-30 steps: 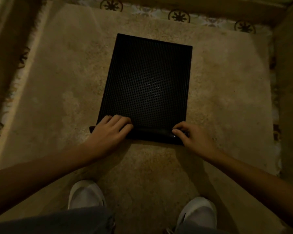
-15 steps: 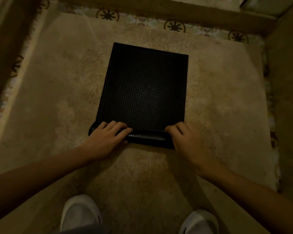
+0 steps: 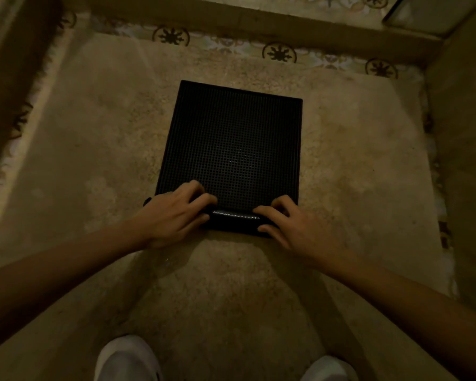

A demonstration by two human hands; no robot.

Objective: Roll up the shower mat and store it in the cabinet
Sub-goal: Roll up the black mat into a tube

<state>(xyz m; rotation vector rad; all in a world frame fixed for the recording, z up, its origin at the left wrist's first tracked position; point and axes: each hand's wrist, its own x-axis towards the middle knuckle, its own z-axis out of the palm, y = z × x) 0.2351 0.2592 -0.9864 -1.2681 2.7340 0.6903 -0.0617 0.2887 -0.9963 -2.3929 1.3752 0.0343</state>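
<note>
Fingers (image 3: 201, 195) of the left hand (image 3: 173, 213) and right hand (image 3: 291, 225) curl over the rolled near edge of the black shower mat (image 3: 231, 144), clamped on it at either end. Beyond them the mat lies flat on the speckled floor (image 3: 94, 149).

Bare floor (image 3: 355, 171) around mat (image 3: 231, 144)

A black shower mat (image 3: 231, 149) with a fine grid texture is laid on the floor at the centre of the view. Its near edge, toward 6 o'clock, is curled into a short, glossy roll lying crosswise. The remainder is spread flat toward 12 o'clock, its far corners pointed at 11 and 1 o'clock.
</note>
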